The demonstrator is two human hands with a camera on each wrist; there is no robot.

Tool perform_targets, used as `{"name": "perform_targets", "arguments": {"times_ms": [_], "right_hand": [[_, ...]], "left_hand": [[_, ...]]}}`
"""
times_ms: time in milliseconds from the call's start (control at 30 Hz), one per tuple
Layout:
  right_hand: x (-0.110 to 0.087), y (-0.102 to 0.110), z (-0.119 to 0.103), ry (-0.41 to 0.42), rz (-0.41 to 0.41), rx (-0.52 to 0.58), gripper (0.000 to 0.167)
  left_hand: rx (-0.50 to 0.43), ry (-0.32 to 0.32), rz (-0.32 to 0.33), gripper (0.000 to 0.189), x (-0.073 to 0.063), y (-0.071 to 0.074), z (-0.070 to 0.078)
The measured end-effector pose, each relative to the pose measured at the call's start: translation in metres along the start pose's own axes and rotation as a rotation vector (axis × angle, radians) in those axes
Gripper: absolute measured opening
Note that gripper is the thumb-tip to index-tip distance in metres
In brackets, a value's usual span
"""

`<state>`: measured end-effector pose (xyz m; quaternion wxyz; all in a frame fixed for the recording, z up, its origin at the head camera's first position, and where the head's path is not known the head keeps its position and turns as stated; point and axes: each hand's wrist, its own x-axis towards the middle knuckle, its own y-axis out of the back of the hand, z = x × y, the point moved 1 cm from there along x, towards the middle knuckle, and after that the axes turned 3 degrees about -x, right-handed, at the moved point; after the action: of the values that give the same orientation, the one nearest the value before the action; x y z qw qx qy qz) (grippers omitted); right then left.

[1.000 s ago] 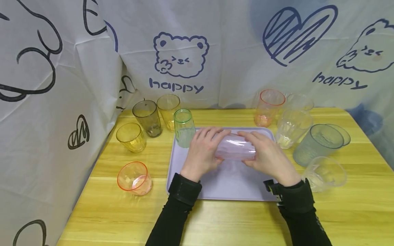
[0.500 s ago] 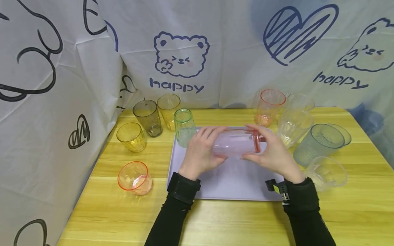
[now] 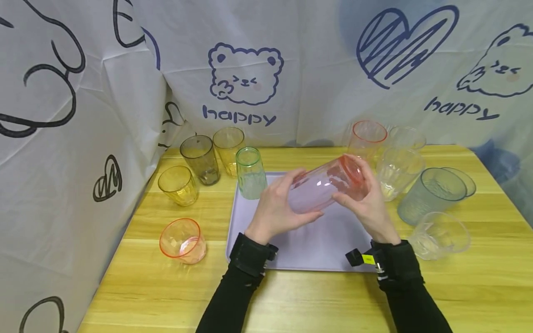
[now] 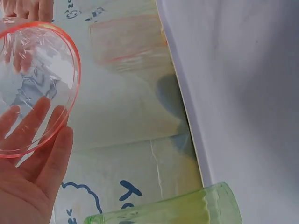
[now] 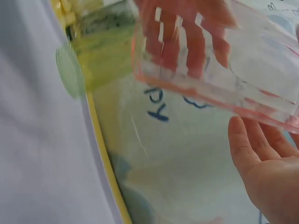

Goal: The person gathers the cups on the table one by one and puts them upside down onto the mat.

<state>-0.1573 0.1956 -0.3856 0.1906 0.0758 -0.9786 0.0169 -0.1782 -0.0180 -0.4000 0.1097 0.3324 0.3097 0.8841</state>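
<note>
A clear pink drinking glass (image 3: pixel 316 187) lies tilted in the air above the pale purple tray (image 3: pixel 316 252), its reddish end raised toward the right. My left hand (image 3: pixel 275 208) holds the left end, thumb underneath and fingers behind. With thumb and fingers, my right hand (image 3: pixel 368 203) grips the reddish right end. In the left wrist view the red rim (image 4: pixel 77 77) shows, with left-hand fingers visible through the wall. The right wrist view has the glass's side (image 5: pixel 261 60) above the right palm. A green glass (image 3: pixel 251 178) stands upright at the tray's back left corner.
Left of the tray stand a yellow glass (image 3: pixel 179 187), a grey one (image 3: pixel 201 159), an amber one (image 3: pixel 229 148) and a short orange-rimmed one (image 3: pixel 183 243). On the right are a red-rimmed glass (image 3: pixel 368 138), blue-grey glasses (image 3: pixel 430 196) and clear ones (image 3: pixel 441 236). A printed cloth (image 3: pixel 316 92) hangs behind.
The pink glass has gone from nearly level to tilted, its right end rising and its reddish end coming into view. Both hands have shifted their hold along with it.
</note>
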Motion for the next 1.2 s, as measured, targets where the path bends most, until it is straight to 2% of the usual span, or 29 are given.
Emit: {"name": "perform_targets", "arguments": {"times_ms": [167, 300, 567, 800, 1033, 1200], "right_hand": [[0.003, -0.009, 0.004, -0.021, 0.008, 0.214, 0.064], [0.003, -0.014, 0.006, -0.044, -0.008, 0.302, 0.054], [0.001, -0.026, 0.008, -0.123, 0.118, 0.330, 0.054], [0.002, -0.028, 0.010, -0.138, 0.134, 0.332, 0.051], [0.006, -0.037, 0.018, -0.175, 0.179, 0.358, 0.046], [0.013, -0.043, 0.026, -0.176, 0.205, 0.378, 0.044]], "left_hand": [[-0.070, 0.037, -0.045, 0.086, 0.000, -0.005, 0.002], [-0.094, 0.059, -0.082, 0.083, 0.000, -0.008, 0.003], [-0.026, 0.112, -0.143, 0.081, -0.001, -0.012, 0.003], [0.005, 0.167, -0.181, 0.084, -0.003, -0.012, 0.003], [0.044, 0.204, -0.205, 0.085, -0.007, -0.004, -0.001], [0.070, 0.223, -0.169, 0.081, -0.009, 0.009, -0.006]]}}
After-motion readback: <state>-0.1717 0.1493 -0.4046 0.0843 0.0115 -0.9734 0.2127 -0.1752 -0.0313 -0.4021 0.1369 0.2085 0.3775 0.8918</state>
